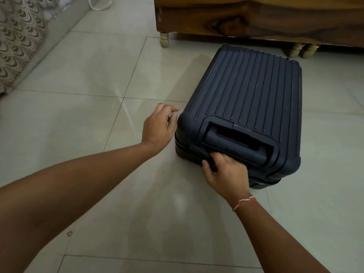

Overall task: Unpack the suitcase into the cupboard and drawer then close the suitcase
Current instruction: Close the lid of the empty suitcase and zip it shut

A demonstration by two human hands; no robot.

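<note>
Two bare hands reach over a pale tiled floor (82, 79). At nine o'clock a patterned fabric (17, 36) hangs. The left hand (157, 129), loosely curled and holding nothing, hovers just beside the near left corner of the navy ribbed suitcase (250, 95), which lies flat and closed at three o'clock. The right hand (226, 172) curls its fingers into the case's near end below the recessed handle (234, 146). At twelve o'clock stands wooden furniture (256, 14) on short turned legs.
</note>
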